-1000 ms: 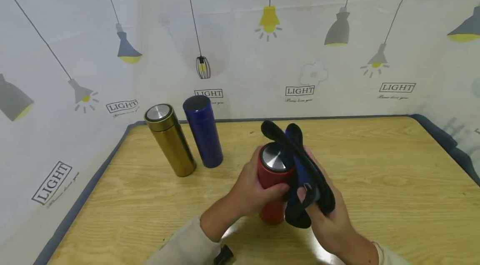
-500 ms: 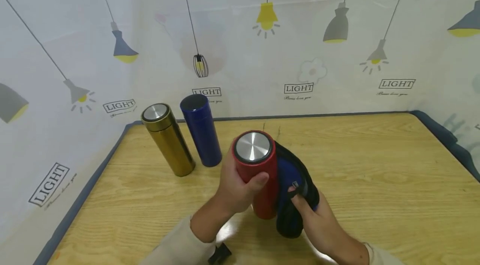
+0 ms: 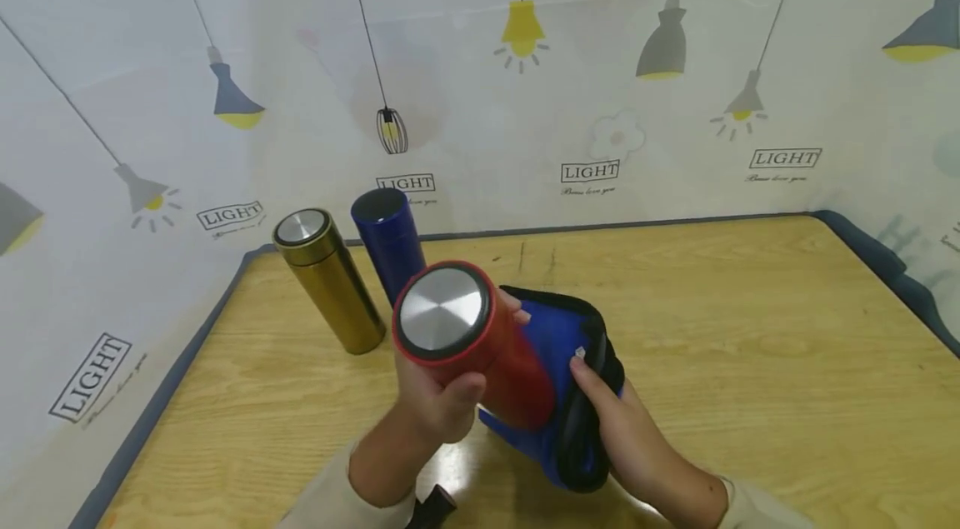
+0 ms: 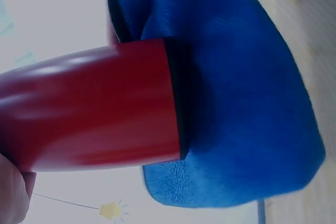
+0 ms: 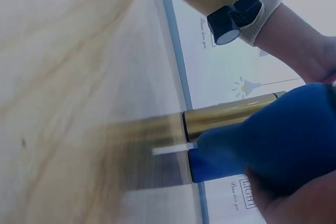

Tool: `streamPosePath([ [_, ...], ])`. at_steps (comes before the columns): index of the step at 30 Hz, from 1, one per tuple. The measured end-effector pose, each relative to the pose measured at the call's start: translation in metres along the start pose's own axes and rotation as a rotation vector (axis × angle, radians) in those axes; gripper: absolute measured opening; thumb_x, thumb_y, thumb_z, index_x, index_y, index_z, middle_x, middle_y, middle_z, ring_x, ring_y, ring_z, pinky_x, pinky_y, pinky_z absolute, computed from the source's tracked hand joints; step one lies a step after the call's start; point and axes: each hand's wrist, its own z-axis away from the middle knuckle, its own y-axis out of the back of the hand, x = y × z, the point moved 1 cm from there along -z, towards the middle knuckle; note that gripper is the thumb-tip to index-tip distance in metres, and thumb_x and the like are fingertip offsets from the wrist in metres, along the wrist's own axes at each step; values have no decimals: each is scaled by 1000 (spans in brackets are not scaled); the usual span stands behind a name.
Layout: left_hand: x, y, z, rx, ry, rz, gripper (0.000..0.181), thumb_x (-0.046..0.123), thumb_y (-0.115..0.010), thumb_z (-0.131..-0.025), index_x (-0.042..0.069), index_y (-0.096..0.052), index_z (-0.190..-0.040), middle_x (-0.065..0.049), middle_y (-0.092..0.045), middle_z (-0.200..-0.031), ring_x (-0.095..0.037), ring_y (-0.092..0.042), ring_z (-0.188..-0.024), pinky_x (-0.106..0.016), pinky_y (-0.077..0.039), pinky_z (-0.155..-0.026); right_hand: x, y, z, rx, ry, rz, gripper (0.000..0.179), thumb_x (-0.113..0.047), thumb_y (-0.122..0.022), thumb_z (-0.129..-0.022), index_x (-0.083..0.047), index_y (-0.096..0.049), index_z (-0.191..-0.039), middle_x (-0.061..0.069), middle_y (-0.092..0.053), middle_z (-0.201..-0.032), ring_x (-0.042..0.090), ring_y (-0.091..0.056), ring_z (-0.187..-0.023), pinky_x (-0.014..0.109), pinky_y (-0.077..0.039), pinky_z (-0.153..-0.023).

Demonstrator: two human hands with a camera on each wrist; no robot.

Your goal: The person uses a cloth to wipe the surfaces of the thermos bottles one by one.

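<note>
My left hand (image 3: 438, 400) grips a red vacuum flask (image 3: 517, 379) with a silver-topped lid. The flask tilts, lid towards me and base slanting right. My right hand (image 3: 626, 429) holds a blue cloth pouch (image 3: 558, 333) with black trim, the thumb on its edge near a small pale tag. In the left wrist view the dark base of the flask (image 4: 100, 108) meets the fuzzy blue cloth (image 4: 247, 98); I cannot tell how far inside it lies. The right wrist view shows the pouch (image 5: 294, 135) over the right hand (image 5: 304, 203), fingers partly hidden.
A gold flask (image 3: 330, 287) and a dark blue flask (image 3: 386, 242) stand upright at the back left of the wooden table (image 3: 750, 346). Behind the table hangs a white backdrop (image 3: 465, 96) printed with lamps. A black wrist camera (image 3: 433, 506) sits at the left cuff.
The red flask has moved left and tilted, lid towards me. The pouch, first folded black side out, has been spread, showing its blue cloth, and now lies at the flask's base.
</note>
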Motion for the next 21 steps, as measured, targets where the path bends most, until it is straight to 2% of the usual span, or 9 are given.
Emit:
streamPosePath([
  [2, 0, 0, -1, 1, -46, 19, 53, 44, -60, -97, 8, -47, -133, -19, -70, -105, -25, -73, -92, -41, -61, -79, 1, 1, -1, -32, -36, -70, 48, -44, -37, -108, -9, -37, -141, 4, -67, -117, 20, -68, -106, 42, -58, -90],
  [4, 0, 0, -1, 6, -66, 32, 52, 42, -60, -97, 8, -45, -134, -17, -70, -107, -25, -73, -94, -41, -61, -79, 1, 1, -1, -57, -60, -108, 44, -46, -37, -107, -13, -41, -137, 1, -69, -113, 19, -69, -104, 41, -58, -90],
  [9, 1, -1, -4, 21, -54, 88, 52, 36, -64, -95, 7, -45, -134, -13, -69, -112, -25, -72, -96, -41, -61, -82, 3, 3, 0, -85, -86, -146, 35, -44, -38, -108, -21, -44, -133, -2, -70, -113, 16, -69, -104, 39, -57, -92],
  [12, 2, -2, -7, 49, -8, 97, 55, 36, -70, -92, 5, -46, -132, -11, -69, -113, -24, -72, -96, -42, -61, -82, 0, 4, 0, -65, -98, -152, 33, -44, -39, -107, -22, -46, -130, -3, -70, -110, 16, -69, -101, 40, -58, -90],
  [16, -1, -2, -11, 112, 86, 89, 60, 39, -76, -88, 2, -49, -127, -7, -69, -109, -22, -72, -94, -42, -61, -81, -4, 8, 1, -42, -110, -158, 28, -46, -41, -106, -26, -47, -125, -5, -71, -105, 16, -70, -96, 40, -58, -86],
  [19, -6, -1, -13, 144, 185, 61, 64, 44, -78, -85, 1, -51, -124, -5, -69, -107, -21, -71, -94, -40, -61, -81, -6, 16, 3, -26, -126, -142, 28, -46, -41, -106, -26, -48, -125, -6, -71, -106, 16, -69, -97, 40, -57, -87],
  [21, -10, 0, -15, 157, 274, 5, 71, 51, -79, -81, 2, -50, -124, -3, -68, -108, -19, -70, -96, -37, -61, -83, -7, 25, 6, 2, -144, -114, 31, -47, -41, -106, -26, -47, -127, -6, -70, -110, 16, -68, -101, 39, -56, -89],
])
